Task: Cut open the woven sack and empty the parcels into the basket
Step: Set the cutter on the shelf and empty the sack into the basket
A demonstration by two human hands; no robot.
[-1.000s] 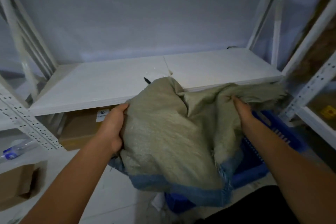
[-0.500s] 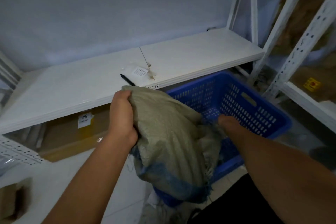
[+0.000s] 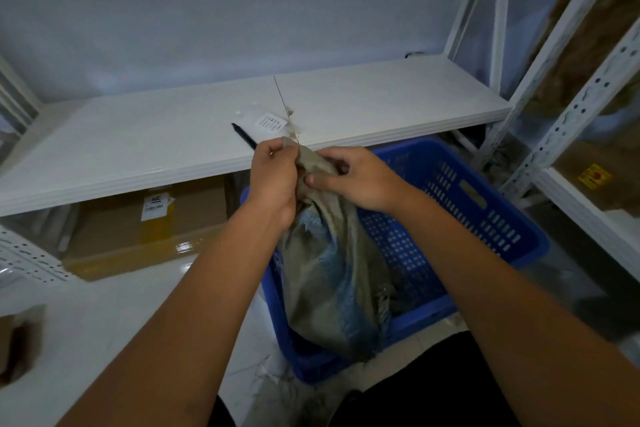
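Observation:
A grey-green woven sack (image 3: 325,274) with a blue band hangs limp and bunched over the near left part of a blue perforated plastic basket (image 3: 485,218) on the floor. My left hand (image 3: 273,180) grips the sack's gathered top. My right hand (image 3: 360,177) pinches the same top from the right, fingers touching the cloth beside my left hand. The sack's frayed lower end drapes over the basket's near rim. I see no parcels in the visible part of the basket; the sack hides the rest.
A white shelf (image 3: 173,149) runs across in front, with a black cutter (image 3: 244,137) and a small labelled clear bag (image 3: 270,121) near its front edge. A cardboard box (image 3: 149,229) sits under the shelf. White perforated rack posts (image 3: 571,114) stand at the right.
The sack went from spread wide between both hands to gathered into a narrow bunch. My right hand rose from the basket to the sack's top beside my left hand.

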